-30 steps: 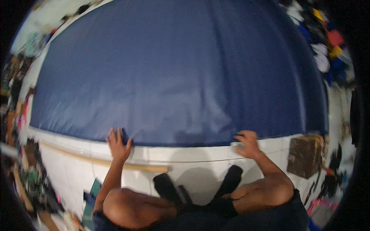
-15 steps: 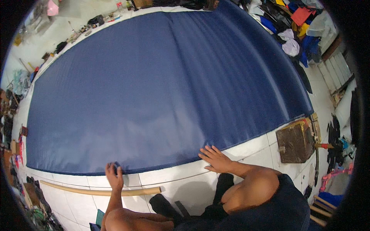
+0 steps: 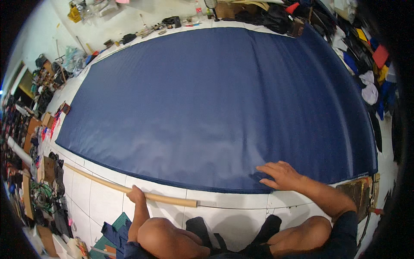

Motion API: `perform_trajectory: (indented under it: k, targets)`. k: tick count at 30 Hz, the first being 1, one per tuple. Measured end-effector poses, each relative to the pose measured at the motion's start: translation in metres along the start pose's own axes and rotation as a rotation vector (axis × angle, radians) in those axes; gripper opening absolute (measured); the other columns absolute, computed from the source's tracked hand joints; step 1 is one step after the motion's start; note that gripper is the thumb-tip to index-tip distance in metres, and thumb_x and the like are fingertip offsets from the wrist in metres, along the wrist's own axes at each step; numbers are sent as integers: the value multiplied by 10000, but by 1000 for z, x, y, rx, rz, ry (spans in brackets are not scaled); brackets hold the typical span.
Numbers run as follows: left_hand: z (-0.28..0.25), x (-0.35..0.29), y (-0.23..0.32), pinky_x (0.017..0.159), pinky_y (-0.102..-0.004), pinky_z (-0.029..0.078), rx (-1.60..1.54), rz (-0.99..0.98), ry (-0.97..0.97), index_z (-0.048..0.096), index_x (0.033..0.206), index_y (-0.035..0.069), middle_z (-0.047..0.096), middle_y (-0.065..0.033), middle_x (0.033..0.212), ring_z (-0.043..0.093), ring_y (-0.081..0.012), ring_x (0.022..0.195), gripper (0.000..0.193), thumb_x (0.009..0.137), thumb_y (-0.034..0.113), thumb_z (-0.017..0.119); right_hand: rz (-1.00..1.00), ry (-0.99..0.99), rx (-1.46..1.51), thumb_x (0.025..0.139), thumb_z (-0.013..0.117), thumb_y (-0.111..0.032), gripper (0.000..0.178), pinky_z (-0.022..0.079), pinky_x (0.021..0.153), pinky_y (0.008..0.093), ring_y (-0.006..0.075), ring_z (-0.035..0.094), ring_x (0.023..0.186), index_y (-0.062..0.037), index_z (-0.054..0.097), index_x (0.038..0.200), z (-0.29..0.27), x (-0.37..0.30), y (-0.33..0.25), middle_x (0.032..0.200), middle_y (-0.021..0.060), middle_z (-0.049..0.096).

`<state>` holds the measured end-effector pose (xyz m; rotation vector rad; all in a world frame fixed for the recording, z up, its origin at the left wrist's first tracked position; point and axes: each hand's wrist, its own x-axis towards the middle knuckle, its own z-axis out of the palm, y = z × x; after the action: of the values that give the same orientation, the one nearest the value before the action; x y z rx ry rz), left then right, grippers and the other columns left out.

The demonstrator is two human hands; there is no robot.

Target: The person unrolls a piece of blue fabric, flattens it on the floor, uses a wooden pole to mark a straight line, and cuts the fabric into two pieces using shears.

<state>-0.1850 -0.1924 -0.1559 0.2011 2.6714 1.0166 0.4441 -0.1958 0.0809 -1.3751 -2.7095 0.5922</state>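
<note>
Head view: a tube (image 3: 168, 199) at lower left, slanting down to the right, is clasped in the fingers of the left hand (image 3: 137, 195); the right hand (image 3: 282, 176), farther off, is held, fingers apart, at the lower edge of the cloth (image 3: 185, 108).

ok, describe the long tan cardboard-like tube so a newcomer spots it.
Find the broad, smooth dark-blue sheet spread over the white tiled floor. Along its near edge, left of centre, lies the tube, the left hand closed over it. Slim and round, it contrasts with the flat sheet.
</note>
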Motion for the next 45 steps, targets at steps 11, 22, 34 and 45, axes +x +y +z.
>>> perform_trajectory:
  k: [11,22,34,45]
  targets:
    - [35,-68,123,869,-392,468,-476,422,-313,464,1168,-100,584,-206,1052,586,-295,954,520,836,236,682,-182,215,-113,933,530,-487,672,454,888,498,367,577,1074,-110,371,1465,88,203,-126,1198,196,568]
    - [0,-28,67,1120,-576,220,725,887,-82,325,1479,18,264,-282,1521,242,-429,1418,819,906,570,517,159,156,-52,924,581,-361,604,571,680,438,316,632,856,-200,373,1468,170,231,-136,986,136,587]
    - [17,-30,56,1150,-590,138,616,864,-182,247,1498,-22,172,-306,1550,129,-451,1453,868,924,589,474,650,212,121,965,501,-369,541,505,840,545,426,609,1000,-198,361,1459,153,290,-73,1092,218,610]
    - [12,-29,43,1161,-561,139,482,832,-141,285,1477,-43,150,-302,1557,121,-466,1448,851,917,544,542,1153,312,149,986,440,-415,557,495,833,560,473,632,960,-194,285,1473,142,57,16,1041,302,637]
